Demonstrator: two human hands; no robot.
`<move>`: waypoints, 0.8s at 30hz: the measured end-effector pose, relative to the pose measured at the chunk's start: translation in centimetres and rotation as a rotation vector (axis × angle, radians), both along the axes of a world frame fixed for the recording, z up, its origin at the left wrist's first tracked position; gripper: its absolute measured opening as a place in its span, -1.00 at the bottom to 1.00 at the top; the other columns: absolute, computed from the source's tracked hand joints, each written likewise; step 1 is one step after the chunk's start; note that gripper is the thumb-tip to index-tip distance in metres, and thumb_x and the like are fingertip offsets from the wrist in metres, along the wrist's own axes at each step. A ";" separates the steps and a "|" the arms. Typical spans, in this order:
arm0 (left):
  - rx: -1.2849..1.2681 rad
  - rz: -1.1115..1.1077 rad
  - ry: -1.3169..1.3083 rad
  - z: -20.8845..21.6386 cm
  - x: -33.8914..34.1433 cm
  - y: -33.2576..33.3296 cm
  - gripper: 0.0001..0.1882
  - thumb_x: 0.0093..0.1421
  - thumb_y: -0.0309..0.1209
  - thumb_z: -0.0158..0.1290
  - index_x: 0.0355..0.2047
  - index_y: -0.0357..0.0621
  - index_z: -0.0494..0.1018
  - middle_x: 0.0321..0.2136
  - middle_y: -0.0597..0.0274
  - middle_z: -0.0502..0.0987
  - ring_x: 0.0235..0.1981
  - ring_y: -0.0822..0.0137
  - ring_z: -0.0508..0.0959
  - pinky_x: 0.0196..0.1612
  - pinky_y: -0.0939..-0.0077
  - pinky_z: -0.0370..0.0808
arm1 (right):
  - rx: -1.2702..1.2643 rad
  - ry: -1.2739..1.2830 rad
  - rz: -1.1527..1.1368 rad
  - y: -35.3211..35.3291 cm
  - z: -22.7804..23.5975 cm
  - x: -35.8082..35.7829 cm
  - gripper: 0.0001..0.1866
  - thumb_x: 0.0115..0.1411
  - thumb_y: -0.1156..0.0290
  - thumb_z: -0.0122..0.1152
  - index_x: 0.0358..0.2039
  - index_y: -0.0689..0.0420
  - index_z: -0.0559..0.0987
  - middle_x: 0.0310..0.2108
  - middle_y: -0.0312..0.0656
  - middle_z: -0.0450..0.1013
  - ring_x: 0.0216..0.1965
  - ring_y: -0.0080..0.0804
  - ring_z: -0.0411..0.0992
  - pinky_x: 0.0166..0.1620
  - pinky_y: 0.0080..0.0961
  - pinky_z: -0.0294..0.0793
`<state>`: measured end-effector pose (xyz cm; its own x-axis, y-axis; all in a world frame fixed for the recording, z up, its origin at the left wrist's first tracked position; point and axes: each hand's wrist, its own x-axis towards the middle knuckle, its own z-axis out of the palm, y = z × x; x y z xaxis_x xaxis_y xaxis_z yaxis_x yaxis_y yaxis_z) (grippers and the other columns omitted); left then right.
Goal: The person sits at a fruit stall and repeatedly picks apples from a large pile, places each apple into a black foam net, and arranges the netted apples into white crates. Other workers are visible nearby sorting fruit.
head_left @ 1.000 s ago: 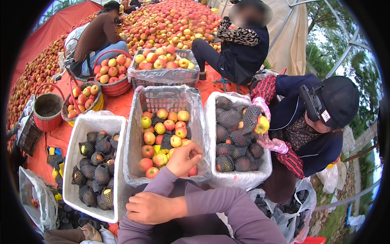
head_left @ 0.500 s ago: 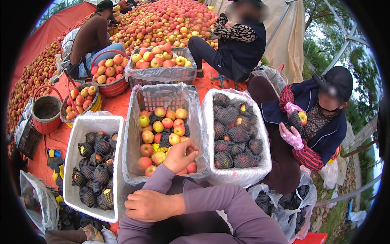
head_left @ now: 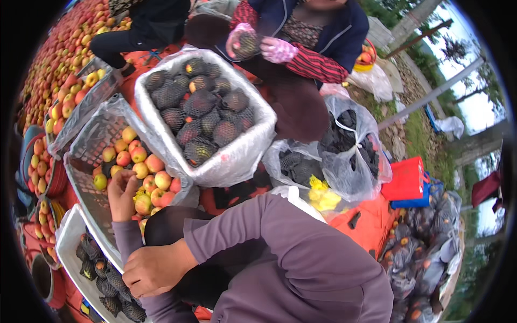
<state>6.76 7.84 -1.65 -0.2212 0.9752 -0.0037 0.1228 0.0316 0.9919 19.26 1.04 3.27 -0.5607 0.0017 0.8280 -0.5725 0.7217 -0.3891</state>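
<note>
My left hand hovers over a grey plastic-lined crate of bare red-yellow apples. Its fingers are loosely curved, thumb apart from the index finger, and no object shows in it. Across my left forearm lies my right hand, its fingers closed round the purple sleeve below the wrist. Left of my arms, a white foam box contains apples in black foam nets. Another lined white box, beyond the crate to the right, is full of netted apples.
Opposite, a co-worker in pink gloves handles a netted apple. Clear bags of black nets, yellow nets and a red box lie to the right. Bagged apples are piled far right. A large apple heap rises far left.
My view has swung right, so the crate and boxes sit further left. My right hand remains on the left sleeve. The co-worker's gloved hands have come together round the netted apple.
</note>
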 end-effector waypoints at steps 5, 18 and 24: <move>-0.014 -0.081 0.048 -1.6 -1.8 -0.5 -0.90 0.17 -0.44 -0.03 -0.33 -0.20 0.37 -0.52 0.43 0.38 -0.54 0.65 0.32 -0.49 0.79 0.24 | -0.022 -0.200 -0.456 3.4 1.3 18.0 -0.87 -0.03 0.32 0.21 -0.53 0.06 0.46 -0.55 -0.35 0.32 -0.59 -0.44 0.34 -0.59 -0.50 0.25; -0.121 -0.030 0.047 -2.7 -0.7 -1.3 -0.92 0.17 -0.44 -0.05 -0.34 -0.16 0.37 -0.62 0.44 0.40 -0.65 0.67 0.33 -0.57 0.82 0.21 | -1.008 -0.942 -1.870 17.8 -13.6 59.5 -0.67 -0.17 0.32 0.34 -0.36 0.18 0.55 -0.40 -0.18 0.51 -0.40 -0.39 0.49 -0.23 -0.51 0.44; -0.234 0.141 0.056 -1.1 -2.4 -4.8 -0.91 0.15 -0.44 -0.02 -0.36 -0.19 0.37 -0.62 0.41 0.41 -0.64 0.65 0.33 -0.56 0.78 0.23 | -1.027 -1.417 -1.863 22.1 -19.7 50.0 -0.21 -0.05 0.30 0.15 0.19 -0.31 0.01 0.21 0.13 -0.08 0.20 0.18 -0.06 0.06 0.02 0.22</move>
